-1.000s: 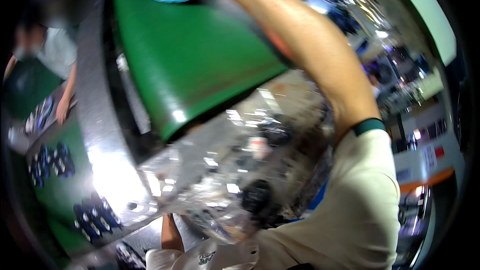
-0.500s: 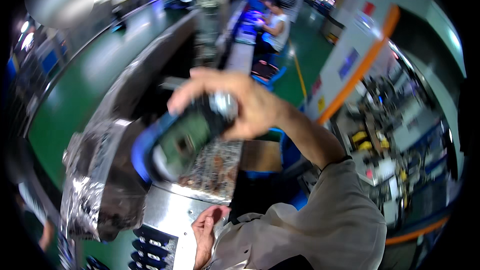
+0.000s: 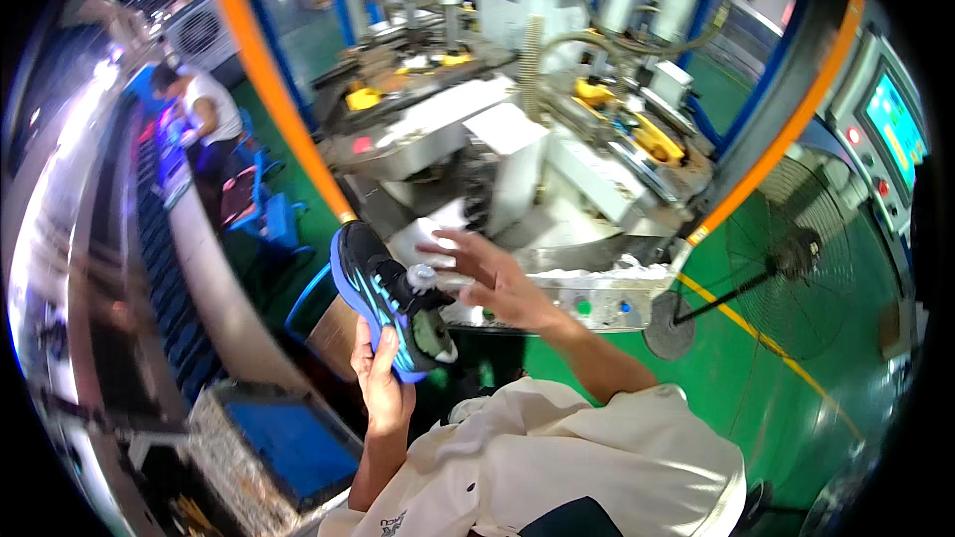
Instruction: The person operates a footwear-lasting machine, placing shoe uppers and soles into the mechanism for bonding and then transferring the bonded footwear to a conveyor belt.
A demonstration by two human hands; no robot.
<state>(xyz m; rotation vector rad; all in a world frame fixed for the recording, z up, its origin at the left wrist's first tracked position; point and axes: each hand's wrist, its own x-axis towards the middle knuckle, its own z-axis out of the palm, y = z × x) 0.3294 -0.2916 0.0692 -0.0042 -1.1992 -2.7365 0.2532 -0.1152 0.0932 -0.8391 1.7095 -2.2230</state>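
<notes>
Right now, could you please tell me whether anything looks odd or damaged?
Nothing looks plainly damaged. The one odd detail is a pale knob standing out of the shoe in the left hand, where a shoe would usually be empty.

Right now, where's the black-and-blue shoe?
In the head view, the shoe is left of centre, held in the left hand, close beside the right hand.

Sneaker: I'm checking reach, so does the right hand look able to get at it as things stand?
Likely yes: the right hand is open close beside the sneaker, with nothing visibly between them; the left hand grips it lower down.
</notes>
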